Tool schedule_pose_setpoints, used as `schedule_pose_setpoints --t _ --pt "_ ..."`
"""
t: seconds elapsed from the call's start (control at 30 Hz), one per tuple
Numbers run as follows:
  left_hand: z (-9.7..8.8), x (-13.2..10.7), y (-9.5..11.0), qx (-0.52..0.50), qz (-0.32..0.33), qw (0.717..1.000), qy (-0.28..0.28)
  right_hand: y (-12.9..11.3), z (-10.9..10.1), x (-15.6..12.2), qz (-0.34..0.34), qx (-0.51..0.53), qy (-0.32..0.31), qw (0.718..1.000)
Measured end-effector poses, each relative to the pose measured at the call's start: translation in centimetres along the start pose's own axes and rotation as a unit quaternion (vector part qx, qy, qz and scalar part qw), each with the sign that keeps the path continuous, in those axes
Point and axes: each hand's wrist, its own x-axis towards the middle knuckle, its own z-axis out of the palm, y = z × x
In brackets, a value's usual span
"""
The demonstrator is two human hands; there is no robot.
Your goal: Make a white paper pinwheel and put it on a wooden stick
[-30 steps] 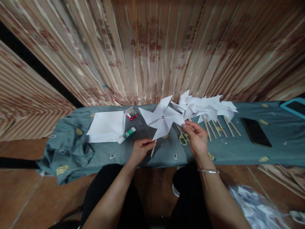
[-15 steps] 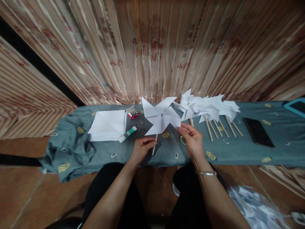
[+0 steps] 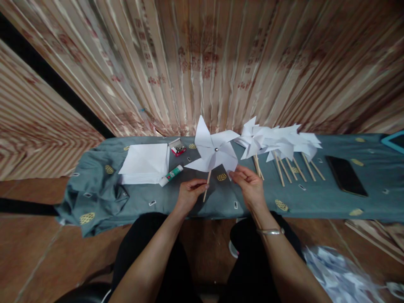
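A white paper pinwheel (image 3: 216, 150) with a silver pin at its centre is held up over the cloth on a thin wooden stick (image 3: 205, 192). My left hand (image 3: 190, 194) pinches that stick between thumb and fingers, below the blades. At the pinwheel's lower right, my right hand (image 3: 250, 185) has thumb and fingers closed at the tip of one blade. To the left lie a glue stick (image 3: 171, 175), a small red-and-white box (image 3: 177, 148) of shiny pins, and a stack of white paper (image 3: 144, 162).
Several white pinwheels (image 3: 277, 141) on sticks lie along the back right of the grey-green cloth (image 3: 217, 208). A black phone (image 3: 346, 176) lies farther right, near a blue-edged device (image 3: 394, 141). On the floor sits a clear bag (image 3: 337, 273) of white paper pieces. A curtain (image 3: 202, 63) hangs behind.
The pinwheel's blades have turned on the pin, and one now points upward. My right hand has shifted slightly left and down with a blade tip. My left hand stays on the stick.
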Motion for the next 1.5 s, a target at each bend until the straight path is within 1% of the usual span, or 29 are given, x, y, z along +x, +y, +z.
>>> schedule_pose_setpoints --t 0.13,0.33,0.43,0.6,0.77,0.9,1.0,1.03,1.1,1.2,1.27,1.3,1.37,1.43,1.5 --pt "0.2 -0.1 0.1 -0.005 0.004 1.000 0.001 0.1 0.5 -0.4 0.014 0.005 -0.027 1.000" --pt "0.2 -0.1 0.1 -0.006 0.016 1.000 0.001 0.0 1.5 -1.0 0.043 0.012 -0.051 0.998" --pt "0.3 -0.1 0.2 -0.005 0.015 1.000 -0.002 0.0 1.8 -1.2 0.046 0.007 -0.065 0.997" --pt "0.4 -0.1 0.2 -0.003 0.019 1.000 -0.014 0.6 2.0 -1.2 0.018 -0.032 -0.094 0.995" --pt "0.4 -0.1 0.1 0.000 0.030 0.999 -0.027 1.5 2.4 -1.4 -0.007 -0.103 -0.122 0.987" --pt "0.4 -0.2 0.3 -0.008 0.041 0.999 -0.034 1.1 2.8 -1.7 -0.019 -0.164 -0.155 0.974" --pt "0.3 -0.1 0.3 -0.009 0.039 0.999 -0.028 0.3 2.3 -1.7 -0.039 -0.181 -0.169 0.968" --pt "0.2 -0.1 0.3 -0.009 0.037 0.999 -0.023 0.1 1.9 -1.6 -0.050 -0.186 -0.160 0.968" --pt "0.0 0.0 0.2 -0.011 0.032 0.999 -0.013 -0.4 0.8 -1.2 -0.075 -0.191 -0.111 0.972" --pt "-0.2 0.0 0.2 -0.015 0.022 1.000 -0.010 -0.7 -1.2 -0.1 -0.103 -0.160 0.017 0.982" --pt "-0.3 -0.1 0.2 -0.015 0.013 1.000 -0.021 -0.9 -2.3 0.8 -0.126 -0.125 0.079 0.981" --pt "-0.3 -0.1 0.2 -0.014 0.009 0.999 -0.028 -0.9 -2.7 1.2 -0.139 -0.117 0.092 0.979" --pt "-0.3 -0.3 0.2 -0.009 0.002 0.999 -0.045 -0.8 -3.2 2.0 -0.160 -0.119 0.095 0.975" --pt "-0.3 -0.4 0.3 0.002 -0.003 0.998 -0.058 -0.7 -3.2 2.5 -0.163 -0.129 0.079 0.975" --pt "-0.3 -0.5 0.4 0.013 -0.005 0.998 -0.064 -0.6 -2.9 2.8 -0.153 -0.123 0.063 0.979"
